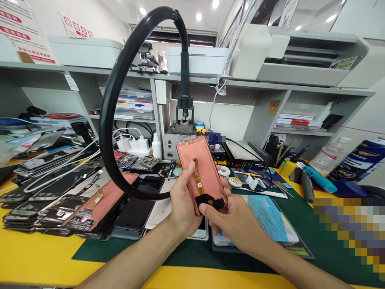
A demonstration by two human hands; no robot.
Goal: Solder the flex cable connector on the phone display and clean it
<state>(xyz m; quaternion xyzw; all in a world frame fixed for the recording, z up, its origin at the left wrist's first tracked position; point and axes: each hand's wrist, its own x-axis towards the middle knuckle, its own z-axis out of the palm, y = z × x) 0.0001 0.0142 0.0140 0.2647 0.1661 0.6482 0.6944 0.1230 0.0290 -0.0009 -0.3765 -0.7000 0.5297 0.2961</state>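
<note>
A copper-pink phone screen panel (207, 168) is held up at the centre, its back with a flex cable facing me and black tape across its lower end. My left hand (183, 200) grips it from the left and below, thumb lying on the back near the flex cable. At the lower right corner, my right hand (234, 218) pinches the panel, its thumb on the black part and its fingers behind. Below and behind the hands lie a white phone (159, 204) and a blue and white packet (264, 212).
Stacked phone parts (57, 200) cover the left side. A thick black hose (108, 120) loops down in front of the shelf (120, 72). Tweezers and tools (279, 184), a clear bottle (331, 154) and a blue can (357, 160) stand or lie at the right, near the green mat (192, 257).
</note>
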